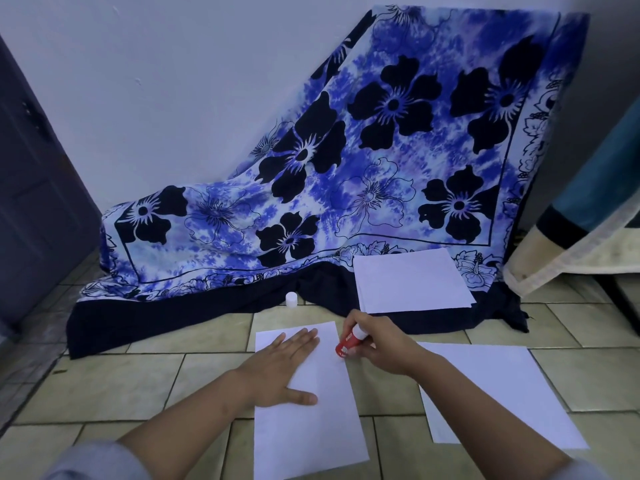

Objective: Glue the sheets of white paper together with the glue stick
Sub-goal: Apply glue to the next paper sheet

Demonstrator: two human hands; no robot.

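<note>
Curled round the red glue stick (350,342), the right hand (384,346) grasps it at a tilt, its lower end at the right edge of the middle sheet of white paper (304,427) on the tiled floor (121,386). The left hand (280,362) lies flat on that sheet, fingers straight (holding nothing). A second sheet (491,393) lies just to the right. Farther back, a stack of sheets (412,282) rests on the blue floral cloth (381,150), and a small white cap (291,299) stands at the cloth's dark hem.

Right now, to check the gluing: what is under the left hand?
The left hand rests flat on a white sheet on the tiled floor. Anything beneath that sheet is hidden.
</note>
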